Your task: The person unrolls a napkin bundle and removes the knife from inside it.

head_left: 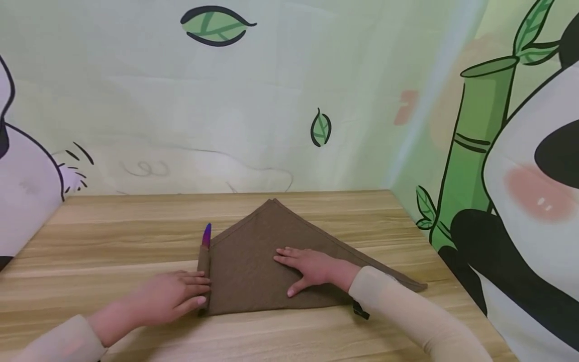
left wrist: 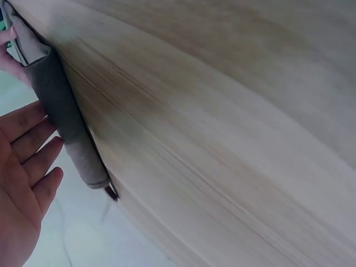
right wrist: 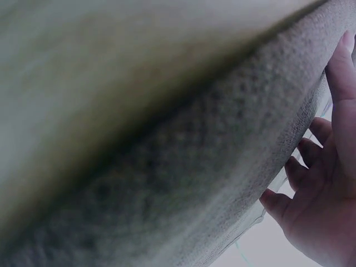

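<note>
A brown cloth (head_left: pixel 253 266) lies on the table, its far side rising to a point and its right side running out to a narrow corner. Its left edge is rolled into a narrow tube (left wrist: pixel 67 117). From the tube's far end sticks a pointed purple-blue tip (head_left: pixel 206 235), like a brush tip; the rest of that item is hidden in the roll. My left hand (head_left: pixel 174 296) touches the rolled edge with extended fingers (left wrist: pixel 41 147). Spread flat, my right hand (head_left: pixel 309 269) rests on the middle of the cloth.
The wooden table (head_left: pixel 113 236) ends at a printed backdrop (head_left: pixel 135 100) with leaves, bamboo and pandas. A small black piece (head_left: pixel 361 310), perhaps a strap or buckle, shows at the cloth's near edge beneath my right sleeve (head_left: pixel 407 306).
</note>
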`<state>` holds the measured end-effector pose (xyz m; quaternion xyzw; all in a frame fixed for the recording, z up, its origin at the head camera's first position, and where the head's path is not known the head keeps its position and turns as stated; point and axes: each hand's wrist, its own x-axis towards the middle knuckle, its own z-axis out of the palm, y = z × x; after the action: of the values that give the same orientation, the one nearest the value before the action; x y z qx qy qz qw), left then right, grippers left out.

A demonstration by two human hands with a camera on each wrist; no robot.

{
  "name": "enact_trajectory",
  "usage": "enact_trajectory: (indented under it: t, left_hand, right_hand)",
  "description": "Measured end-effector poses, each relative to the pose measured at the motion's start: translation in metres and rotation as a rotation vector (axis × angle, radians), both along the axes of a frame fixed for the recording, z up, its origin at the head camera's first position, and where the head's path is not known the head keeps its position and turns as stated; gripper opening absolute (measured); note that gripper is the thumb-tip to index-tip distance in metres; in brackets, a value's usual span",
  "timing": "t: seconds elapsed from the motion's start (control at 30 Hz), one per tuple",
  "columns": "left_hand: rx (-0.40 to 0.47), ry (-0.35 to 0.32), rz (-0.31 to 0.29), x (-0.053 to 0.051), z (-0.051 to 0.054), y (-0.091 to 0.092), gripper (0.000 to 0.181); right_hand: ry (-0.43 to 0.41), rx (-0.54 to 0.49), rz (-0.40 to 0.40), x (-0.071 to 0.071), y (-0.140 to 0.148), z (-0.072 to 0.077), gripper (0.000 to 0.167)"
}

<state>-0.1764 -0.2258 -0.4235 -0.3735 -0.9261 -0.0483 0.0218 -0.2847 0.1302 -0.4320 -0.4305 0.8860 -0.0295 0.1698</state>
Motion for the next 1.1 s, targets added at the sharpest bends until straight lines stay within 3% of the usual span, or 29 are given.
enact_trajectory:
  t: [0.53, 0.77, 0.93, 1.1]
  left_hand:
    - [0.022, 0.028, 0.033, 0.008, -0.013, -0.023, 0.037]
    - [0.004, 0.05, -0.012, 0.004, -0.005, -0.005, 0.041]
    - [-0.061, 0.002, -0.067, -0.001, -0.003, 0.011, 0.044]
    - [-0.08, -0.04, -0.057, -0.001, -0.007, 0.009, 0.044]
  right_hand:
    - [0.0, -0.002, -0.008, 0.001, 0.001, -0.001, 0.092]
    - [-0.003, 0.0, -0.012, -0.001, 0.002, -0.002, 0.092]
    - [-0.007, 0.002, -0.012, 0.0, 0.001, -0.001, 0.091]
    - [-0.007, 0.002, -0.012, 0.0, 0.0, -0.001, 0.091]
